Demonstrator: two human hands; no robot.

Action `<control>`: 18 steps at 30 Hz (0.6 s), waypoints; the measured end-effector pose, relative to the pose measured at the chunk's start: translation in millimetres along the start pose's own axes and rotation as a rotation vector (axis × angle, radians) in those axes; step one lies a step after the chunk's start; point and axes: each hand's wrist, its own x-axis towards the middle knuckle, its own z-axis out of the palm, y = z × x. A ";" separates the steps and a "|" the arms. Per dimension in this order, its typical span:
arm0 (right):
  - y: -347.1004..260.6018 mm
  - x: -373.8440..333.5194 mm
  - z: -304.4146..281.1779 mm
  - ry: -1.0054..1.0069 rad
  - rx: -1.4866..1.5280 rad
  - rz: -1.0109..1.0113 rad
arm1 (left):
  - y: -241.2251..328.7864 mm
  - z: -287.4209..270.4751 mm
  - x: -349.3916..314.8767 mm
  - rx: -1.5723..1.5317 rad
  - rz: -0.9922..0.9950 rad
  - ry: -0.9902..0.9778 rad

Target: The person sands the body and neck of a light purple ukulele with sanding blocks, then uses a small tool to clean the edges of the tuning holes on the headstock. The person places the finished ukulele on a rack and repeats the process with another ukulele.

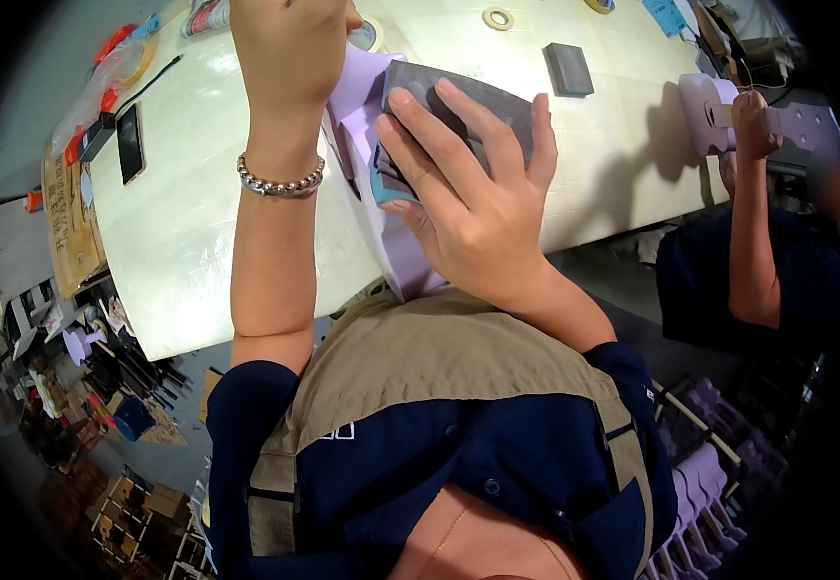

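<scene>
A lilac, ukulele-like wooden piece (410, 261) lies over the near edge of the table, its near end against my apron. My right hand (478, 193) holds a dark grey sanding block (507, 106) against it, fingers spread over the top and thumb at the near side. A blue strip shows under the block's left end. My left hand (294, 43) is closed at the far end of the lilac piece, at the top edge of the view. Most of its fingers are hidden, and a metal bead bracelet is on that wrist.
On the pale table (198, 251) are a phone (130, 145), a tape roll (499, 18) and a second grey block (569, 70). Another tape roll (370, 35) is partly behind the lilac piece. At right, a co-worker (758, 242) holds a lilac instrument (705, 111). Lilac instruments (700, 483) hang on a rack.
</scene>
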 end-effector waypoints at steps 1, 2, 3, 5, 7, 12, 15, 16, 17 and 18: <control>-0.1 -5.0 -2.6 -0.012 -0.012 0.001 | -0.2 1.5 -0.4 -0.009 0.018 -0.008; 0.3 -11.6 -5.5 -0.023 -0.024 0.003 | -1.8 2.9 -1.2 -0.019 0.002 -0.022; 2.7 -20.1 -9.0 -0.003 -0.042 0.000 | -2.5 3.9 -1.3 -0.023 -0.008 -0.032; 8.4 -18.3 -13.3 -0.029 -0.026 0.006 | -2.4 11.3 -2.1 0.002 -0.013 -0.018; 8.7 -2.8 -13.9 -0.035 0.004 0.027 | 0.2 17.1 -3.0 0.025 -0.004 -0.042; 16.9 -39.3 -20.6 -0.054 0.029 0.057 | -0.5 15.8 -1.2 0.004 0.053 -0.075; 20.6 -57.2 -27.6 0.042 0.017 0.101 | -2.9 9.9 2.2 0.043 0.039 -0.070; 18.1 -58.0 -29.6 0.101 0.007 0.130 | -0.9 11.8 0.5 0.037 0.048 -0.083; 11.1 -50.2 -23.1 0.127 -0.012 0.113 | -0.8 17.0 -2.5 0.024 0.053 -0.053; 4.5 -34.3 -15.2 0.095 -0.047 0.100 | -0.8 26.8 -5.5 0.000 0.055 -0.025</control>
